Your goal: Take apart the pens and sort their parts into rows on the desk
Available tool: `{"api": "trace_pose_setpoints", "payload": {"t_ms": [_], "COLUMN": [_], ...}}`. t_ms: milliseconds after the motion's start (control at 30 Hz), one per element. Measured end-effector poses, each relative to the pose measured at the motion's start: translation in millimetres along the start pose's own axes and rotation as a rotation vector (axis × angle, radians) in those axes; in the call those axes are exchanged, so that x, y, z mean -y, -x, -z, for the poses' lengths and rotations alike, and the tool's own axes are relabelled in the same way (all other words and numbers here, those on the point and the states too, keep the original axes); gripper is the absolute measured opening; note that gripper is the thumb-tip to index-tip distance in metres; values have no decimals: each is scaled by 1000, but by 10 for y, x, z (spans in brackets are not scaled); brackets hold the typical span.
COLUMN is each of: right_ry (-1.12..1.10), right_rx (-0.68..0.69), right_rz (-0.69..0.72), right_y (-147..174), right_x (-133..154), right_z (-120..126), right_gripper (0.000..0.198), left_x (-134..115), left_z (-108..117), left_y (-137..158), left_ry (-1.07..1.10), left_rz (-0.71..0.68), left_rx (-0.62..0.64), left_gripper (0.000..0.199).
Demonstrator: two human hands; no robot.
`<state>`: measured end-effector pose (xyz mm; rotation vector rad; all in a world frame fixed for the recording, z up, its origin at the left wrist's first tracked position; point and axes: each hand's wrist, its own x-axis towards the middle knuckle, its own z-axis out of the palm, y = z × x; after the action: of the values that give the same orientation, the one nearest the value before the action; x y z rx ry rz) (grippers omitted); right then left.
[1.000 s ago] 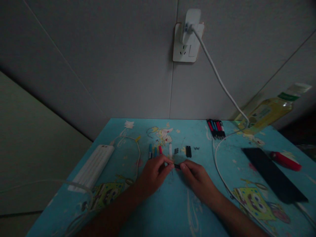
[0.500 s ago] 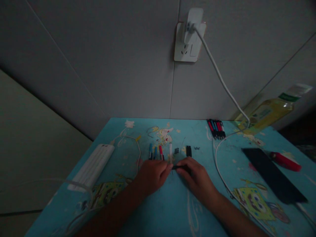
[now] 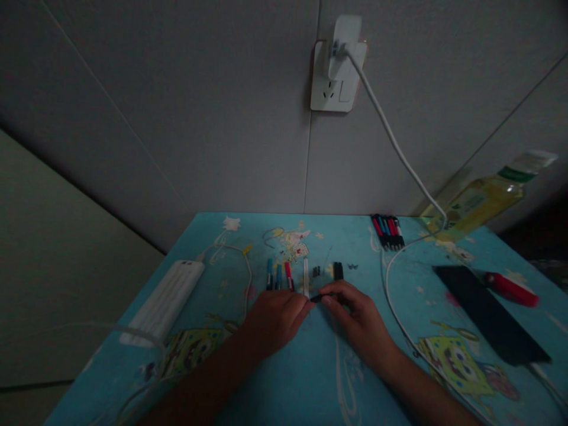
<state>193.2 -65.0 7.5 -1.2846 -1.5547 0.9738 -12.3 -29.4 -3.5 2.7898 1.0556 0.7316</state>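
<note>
Between my two hands is a small black pen part [image 3: 316,298], low over the table. My left hand [image 3: 277,313] pinches its left end, with the thumb and fingers pressed together. The fingers of my right hand [image 3: 355,310] close on its right end. Just beyond my left hand lie blue pen barrels [image 3: 270,273] and a red one [image 3: 288,275], their near ends partly hidden. Thin white refills [image 3: 306,275] lie beside them. Farther right are small black pieces [image 3: 316,271], black tubes [image 3: 338,270] and tiny dark clips [image 3: 352,266].
A row of assembled pens [image 3: 387,232] lies at the back right, near a tilted bottle of yellow liquid [image 3: 486,198]. A white power strip [image 3: 163,302] is at left. At right are a dark flat panel [image 3: 490,313], a red-handled object [image 3: 512,289] and a white cable [image 3: 389,284].
My right hand has shifted slightly right, and more of the black part shows between my hands. The black part now tilts up to the right. The view has moved a little.
</note>
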Motion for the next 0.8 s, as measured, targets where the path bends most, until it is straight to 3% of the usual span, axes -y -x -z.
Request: {"api": "trace_pose_setpoints", "payload": {"t_ms": [100, 267, 567, 700, 800], "right_ry": [-106, -382, -419, -289, -56], "right_rx": [-28, -47, 48, -129, -305], "right_rz": [-47, -142, -132, -93, -28], "right_y": [-6, -43, -19, -73, -153], "right_x": [3, 8, 110, 43, -67], "right_z": [-17, -32, -20, 85, 205], "right_gripper": [16, 31, 21, 25, 33], "left_x": [4, -40, -67, -83, -79], "left_z": [-29, -36, -65, -52, -41], "left_y": [13, 19, 34, 15, 4], "left_ry": [-17, 47, 45, 21, 13], "left_rz": [20, 0, 0, 24, 47], "left_rx": [18, 61, 62, 62, 68], "left_gripper": [30, 25, 24, 28, 29]}}
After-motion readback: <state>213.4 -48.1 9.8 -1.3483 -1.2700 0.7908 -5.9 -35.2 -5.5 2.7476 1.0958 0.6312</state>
